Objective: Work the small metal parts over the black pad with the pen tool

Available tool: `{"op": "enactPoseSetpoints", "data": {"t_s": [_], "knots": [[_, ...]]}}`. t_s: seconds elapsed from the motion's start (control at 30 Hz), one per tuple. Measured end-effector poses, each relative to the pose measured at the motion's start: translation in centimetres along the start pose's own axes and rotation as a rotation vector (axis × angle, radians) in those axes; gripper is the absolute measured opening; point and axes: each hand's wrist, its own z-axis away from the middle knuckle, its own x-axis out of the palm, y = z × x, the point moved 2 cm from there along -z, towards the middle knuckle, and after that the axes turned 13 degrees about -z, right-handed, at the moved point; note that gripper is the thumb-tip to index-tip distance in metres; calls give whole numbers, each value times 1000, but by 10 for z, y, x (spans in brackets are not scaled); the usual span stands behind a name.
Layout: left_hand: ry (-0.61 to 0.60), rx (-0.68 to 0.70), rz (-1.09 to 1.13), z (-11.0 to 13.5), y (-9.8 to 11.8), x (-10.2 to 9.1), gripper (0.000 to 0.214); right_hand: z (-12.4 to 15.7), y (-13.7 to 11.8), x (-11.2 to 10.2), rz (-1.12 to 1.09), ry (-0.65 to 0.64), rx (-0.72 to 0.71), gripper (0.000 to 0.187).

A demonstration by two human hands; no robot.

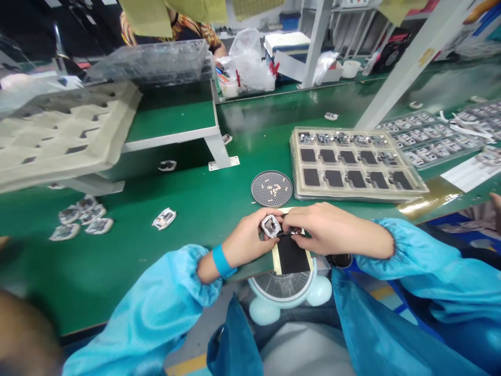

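Observation:
Near the front edge of the bench, my left hand [247,236] is closed around a small white-rimmed electronic housing [271,226], its dark inside facing up. Beside it, the fingers of my right hand [326,225] pinch a small dark, shiny part [294,231], mostly covered by the fingers, so its kind is unclear. This part is close against the housing; whether they are joined is hidden. Under both hands lies a black mat [293,257] with pale yellow tape along its sides. A round grey perforated dish [262,196] with many tiny pale pieces stands just beyond.
A moulded tray [295,167] of small parts stands at right, with clear trays of housings [430,137] farther along. Loose housings [99,225] lie at left. A raised green shelf [172,117] carries a beige tray [58,136]. Another person's patterned sleeve [203,34] shows opposite.

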Motion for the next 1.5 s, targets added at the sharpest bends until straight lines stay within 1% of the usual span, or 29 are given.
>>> {"op": "enactPoseSetpoints", "data": {"t_s": [0.07,0.2,0.27,0.37,0.43,0.5,0.57,0.63,0.7,0.8,0.87,0.97,1.07,1.13,1.2,1.3,1.37,1.5], "knots": [[1,10,-16,0,0,0,59,0,0,-2,-22,9,-7,23],[5,24,-61,0,1,-1,61,0,1,-1,-72,61,-19,33],[7,17,-20,0,1,-1,59,0,2,1,-90,58,-25,32],[21,-25,115,-1,2,-3,48,2,7,1,-120,44,-36,30],[37,-42,186,-1,3,-3,42,4,12,0,-180,49,-44,30],[40,-50,206,-2,3,-3,40,7,17,-1,-266,81,-47,32],[22,-52,214,-1,2,-2,40,9,19,0,-330,118,-48,38],[7,-49,208,0,1,-1,42,9,18,2,-355,142,-56,45],[7,-38,188,0,0,0,46,8,16,4,-351,138,-58,47],[21,-36,142,0,0,-1,48,7,15,5,-371,118,-53,36],[35,-48,133,0,0,-3,47,9,17,5,-436,137,-55,25],[18,-70,175,-1,2,-4,48,13,25,7,-562,240,4,20],[-36,-104,206,-1,2,-5,47,18,32,16,-700,418,140,17],[-27,-134,230,-2,1,-5,43,21,35,24,-793,533,224,19],[10,-179,279,-2,0,-5,38,22,35,32,-874,600,286,23],[52,-275,355,-4,-2,-5,30,22,33,39,-994,633,356,25],[79,-318,391,-5,-1,-6,27,20,31,40,-1059,621,377,24],[142,-342,383,-7,3,-11,28,14,23,41,-1124,495,372,25]]}}
